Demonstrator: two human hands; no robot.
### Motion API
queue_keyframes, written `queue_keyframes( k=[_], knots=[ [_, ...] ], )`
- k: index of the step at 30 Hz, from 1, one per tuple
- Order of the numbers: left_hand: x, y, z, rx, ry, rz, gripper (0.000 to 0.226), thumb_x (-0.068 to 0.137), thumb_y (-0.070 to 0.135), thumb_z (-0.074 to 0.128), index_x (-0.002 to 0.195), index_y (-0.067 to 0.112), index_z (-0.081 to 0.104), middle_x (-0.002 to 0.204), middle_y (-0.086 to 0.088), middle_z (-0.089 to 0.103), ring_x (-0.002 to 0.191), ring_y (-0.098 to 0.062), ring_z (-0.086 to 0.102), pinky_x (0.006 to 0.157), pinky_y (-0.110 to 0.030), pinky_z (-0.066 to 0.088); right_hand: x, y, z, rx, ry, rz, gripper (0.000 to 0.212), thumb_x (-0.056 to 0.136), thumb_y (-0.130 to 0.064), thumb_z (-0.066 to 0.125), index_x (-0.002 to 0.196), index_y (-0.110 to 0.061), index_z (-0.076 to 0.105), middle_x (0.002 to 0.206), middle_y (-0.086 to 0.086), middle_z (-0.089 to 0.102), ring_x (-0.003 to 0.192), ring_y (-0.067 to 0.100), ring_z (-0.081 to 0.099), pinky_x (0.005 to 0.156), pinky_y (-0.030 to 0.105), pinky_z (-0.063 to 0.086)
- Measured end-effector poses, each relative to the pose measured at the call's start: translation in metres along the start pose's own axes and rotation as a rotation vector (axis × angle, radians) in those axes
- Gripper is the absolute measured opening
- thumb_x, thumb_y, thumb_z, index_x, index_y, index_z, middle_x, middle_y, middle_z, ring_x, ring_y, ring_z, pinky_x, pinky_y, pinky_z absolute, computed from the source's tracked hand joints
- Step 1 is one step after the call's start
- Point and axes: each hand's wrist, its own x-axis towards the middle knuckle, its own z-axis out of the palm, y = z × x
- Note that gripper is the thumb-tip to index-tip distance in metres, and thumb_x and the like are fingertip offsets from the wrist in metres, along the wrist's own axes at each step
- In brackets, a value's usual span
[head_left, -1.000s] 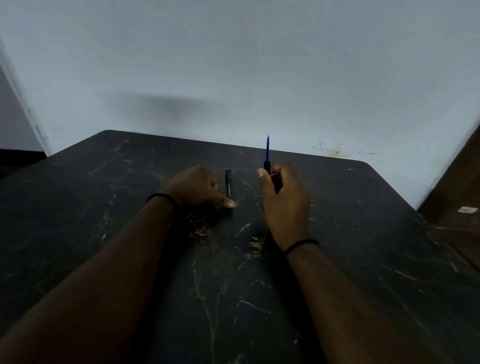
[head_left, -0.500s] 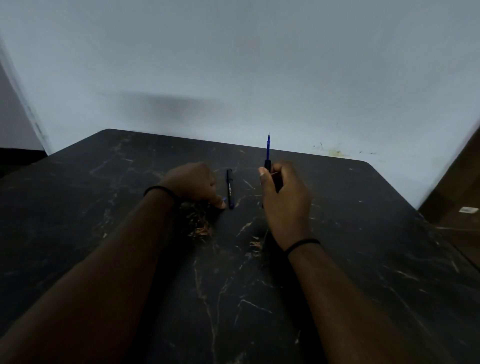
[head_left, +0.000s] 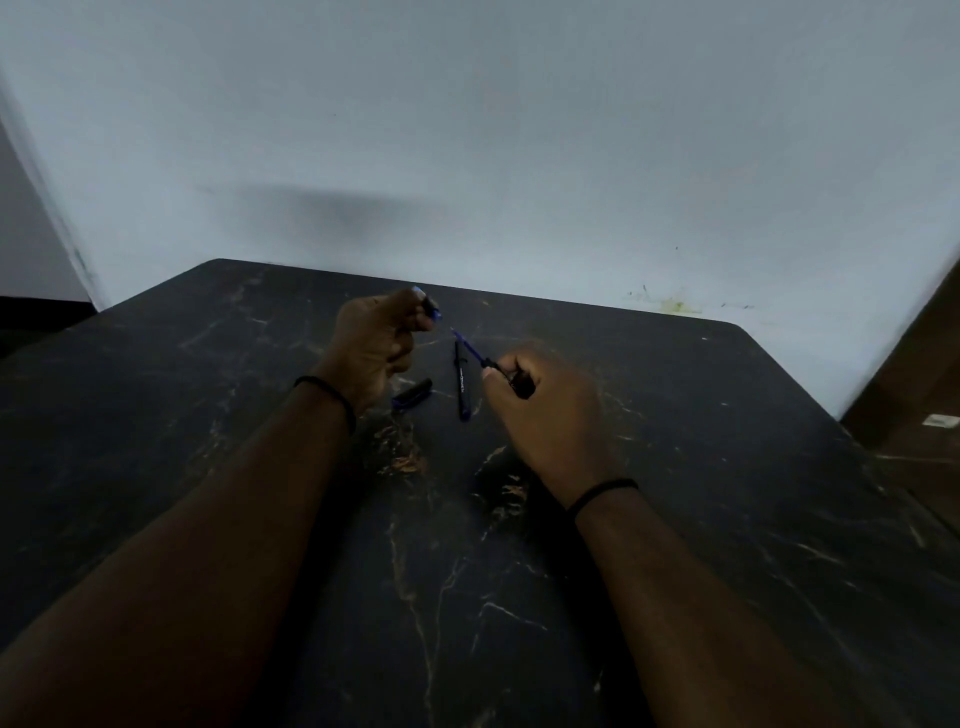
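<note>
- left hand (head_left: 374, 338) is up off the table (head_left: 727, 467), fingers curled, pinching a small dark piece (head_left: 430, 307) with a bit of blue on it at the fingertips. Can't tell exactly which pen part it is.
- below it a short cap (head_left: 413, 394) lies flat, tilted.
- just right of that, the pen barrel (head_left: 462, 384) lies on the table, pointing away from the person.
- the blue refill (head_left: 467, 347) slants up and left, its tip aimed at the small piece, with a small gap between them.
- right hand (head_left: 545, 415) pinches the refill's dark lower end, other fingers curled in.
- my guess: the two parts meet along that slant, so lining up the tip is what matters.
</note>
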Motion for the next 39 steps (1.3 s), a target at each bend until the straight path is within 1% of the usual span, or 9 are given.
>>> queue_keyframes(
  k=[7,10,16,20,22,26,29,35,39],
  knots=[
    [0.002,-0.006,0.001,0.003,-0.026,0.020,0.024,0.098,0.021,0.055,0.085,0.004,0.064,0.074,-0.004,0.062,0.035,-0.004,0.030,0.034,-0.016,0.021,0.000,-0.003,-0.001,0.022,0.014,-0.013,0.024,0.088,-0.039,0.062,0.072,-0.021,0.062,0.062,-0.004,0.059,0.065,0.011,0.056,0.053,0.031,0.046],
    [0.004,-0.007,0.001,0.021,-0.051,0.024,0.024,0.098,0.022,0.055,0.086,0.004,0.065,0.076,-0.006,0.065,0.035,-0.004,0.030,0.035,-0.016,0.022,-0.001,-0.003,-0.001,-0.001,0.007,-0.018,0.025,0.089,-0.040,0.061,0.073,-0.020,0.062,0.063,-0.002,0.059,0.061,0.013,0.055,0.053,0.034,0.048],
    [0.006,-0.009,0.001,0.050,-0.084,0.037,0.026,0.098,0.022,0.056,0.091,-0.001,0.065,0.076,-0.006,0.067,0.036,-0.005,0.031,0.034,-0.016,0.023,-0.001,-0.004,-0.001,-0.039,-0.018,0.014,0.026,0.090,-0.041,0.060,0.073,-0.022,0.061,0.061,-0.004,0.058,0.063,0.011,0.056,0.049,0.025,0.040],
    [0.006,-0.011,0.001,0.030,-0.063,0.043,0.026,0.098,0.020,0.055,0.098,-0.005,0.063,0.068,-0.001,0.067,0.035,-0.005,0.030,0.034,-0.015,0.022,0.000,-0.005,-0.002,-0.054,-0.002,0.035,0.028,0.090,-0.040,0.060,0.071,-0.021,0.058,0.060,-0.004,0.056,0.058,0.011,0.053,0.049,0.025,0.040],
    [0.007,-0.012,-0.001,0.019,-0.053,0.039,0.025,0.098,0.020,0.055,0.095,-0.004,0.063,0.068,-0.001,0.067,0.034,-0.005,0.031,0.033,-0.015,0.023,-0.001,-0.006,-0.003,-0.053,0.005,0.038,0.027,0.090,-0.039,0.061,0.070,-0.020,0.059,0.061,-0.004,0.057,0.058,0.011,0.053,0.049,0.024,0.039],
    [0.010,-0.014,-0.002,0.020,-0.067,0.038,0.025,0.098,0.021,0.056,0.090,-0.001,0.064,0.069,-0.001,0.068,0.035,-0.005,0.031,0.033,-0.015,0.024,0.000,-0.007,-0.004,-0.047,-0.001,0.031,0.026,0.089,-0.037,0.062,0.071,-0.018,0.059,0.062,-0.002,0.057,0.057,0.011,0.053,0.053,0.029,0.042],
    [0.011,-0.016,-0.002,0.023,-0.094,0.046,0.025,0.097,0.023,0.057,0.092,-0.001,0.066,0.069,-0.001,0.068,0.035,-0.005,0.030,0.033,-0.015,0.023,0.000,-0.007,-0.004,-0.056,0.007,0.021,0.027,0.089,-0.037,0.063,0.069,-0.019,0.058,0.060,-0.003,0.055,0.059,0.011,0.052,0.050,0.025,0.037],
    [0.012,-0.016,-0.003,-0.011,-0.088,0.049,0.024,0.098,0.022,0.056,0.087,0.005,0.068,0.070,-0.001,0.069,0.034,-0.004,0.029,0.033,-0.014,0.023,-0.002,-0.006,-0.003,-0.036,0.021,0.010,0.025,0.088,-0.034,0.064,0.069,-0.018,0.059,0.061,-0.001,0.057,0.066,0.014,0.054,0.051,0.030,0.043],
    [0.010,-0.014,-0.001,-0.012,-0.075,0.046,0.024,0.098,0.020,0.055,0.087,0.003,0.067,0.072,-0.002,0.069,0.034,-0.004,0.029,0.033,-0.015,0.023,-0.002,-0.006,-0.003,-0.032,0.025,-0.003,0.024,0.087,-0.035,0.064,0.068,-0.021,0.060,0.061,-0.003,0.057,0.068,0.012,0.055,0.050,0.026,0.041]
  ],
)
